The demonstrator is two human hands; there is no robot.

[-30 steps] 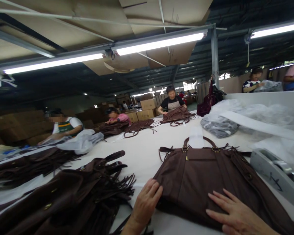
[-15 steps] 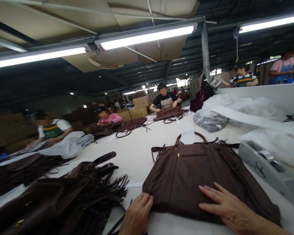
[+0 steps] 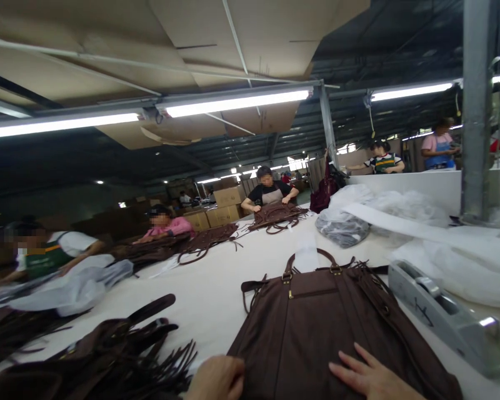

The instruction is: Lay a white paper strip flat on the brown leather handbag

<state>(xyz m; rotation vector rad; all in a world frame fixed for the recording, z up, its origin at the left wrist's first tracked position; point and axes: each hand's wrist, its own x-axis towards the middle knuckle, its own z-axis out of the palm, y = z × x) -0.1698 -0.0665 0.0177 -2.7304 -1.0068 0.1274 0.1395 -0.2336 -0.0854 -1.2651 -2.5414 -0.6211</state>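
A dark brown handbag [image 3: 312, 333] lies flat on the white table in front of me, its two handles pointing away and a short zip near its top. My right hand [image 3: 370, 375] rests on the lower part of the bag, fingers spread. At the bag's left edge is my left hand [image 3: 219, 378], its fingers curled in and closed on that edge; the fingertips are hidden. A white paper strip [image 3: 307, 253] lies by the handles.
Fringed brown bags [image 3: 120, 355] are piled to my left. A grey tape dispenser [image 3: 445, 316] stands right of the handbag, with clear plastic bags [image 3: 445, 266] behind it. Across the table [image 3: 216, 283], a co-worker [image 3: 270, 191] handles another brown bag. A metal post [image 3: 475, 111] rises at right.
My view has tilted up and swung right, so the handbag and table sit lower in the picture. My left hand's fingers are more curled at the bag's edge; the right still lies on it.
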